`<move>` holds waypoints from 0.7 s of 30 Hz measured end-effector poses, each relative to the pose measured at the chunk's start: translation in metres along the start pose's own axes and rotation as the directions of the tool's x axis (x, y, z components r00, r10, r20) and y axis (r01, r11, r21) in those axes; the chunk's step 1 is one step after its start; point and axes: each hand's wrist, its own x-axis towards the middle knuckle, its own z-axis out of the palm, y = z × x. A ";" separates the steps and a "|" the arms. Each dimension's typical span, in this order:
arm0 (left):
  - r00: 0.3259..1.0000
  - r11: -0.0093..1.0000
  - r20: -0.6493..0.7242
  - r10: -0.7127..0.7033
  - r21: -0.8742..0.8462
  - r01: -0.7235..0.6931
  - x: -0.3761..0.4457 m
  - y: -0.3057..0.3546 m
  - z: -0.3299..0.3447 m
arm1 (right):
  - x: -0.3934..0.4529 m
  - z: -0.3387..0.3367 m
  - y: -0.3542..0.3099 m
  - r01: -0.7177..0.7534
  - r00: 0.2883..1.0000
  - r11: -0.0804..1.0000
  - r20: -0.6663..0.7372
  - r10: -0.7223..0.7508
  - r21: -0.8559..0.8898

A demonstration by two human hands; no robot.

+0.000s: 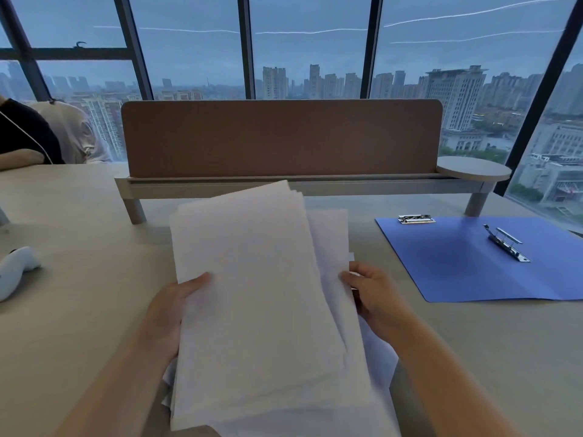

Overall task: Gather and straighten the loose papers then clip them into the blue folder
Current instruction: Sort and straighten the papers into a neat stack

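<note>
A stack of white papers [258,294] is raised in front of me, its sheets fanned and uneven at the top. My left hand [172,310] grips the stack's left edge, thumb on top. My right hand [372,294] holds the right edge, fingers curled round the sheets. More loose papers [331,228] lie on the desk under and behind the stack. The blue folder [457,266] lies open flat at the right, with a metal clip [506,242] on its inside and a second clip [415,219] at its top left corner.
A brown desk divider [280,137] on a grey rail stands behind the papers, with a round shelf [473,168] at its right end. A white object [15,269] lies at the left edge of the desk. A person's sleeve [28,134] shows at far left.
</note>
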 end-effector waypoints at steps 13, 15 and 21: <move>0.975 0.974 0.031 0.220 0.049 -0.222 0.002 -0.011 0.007 | 0.003 0.006 0.001 0.176 0.975 0.928 -0.073 -0.211 -0.329; 0.977 0.980 -0.078 0.201 0.014 -0.200 0.012 -0.011 0.001 | 0.010 -0.002 0.004 0.140 0.942 0.821 -0.181 -0.282 -0.554; 0.958 0.908 0.275 0.081 -0.417 0.043 0.049 -0.045 -0.044 | 0.003 -0.007 0.012 -0.058 0.992 0.462 -0.101 -0.071 -0.885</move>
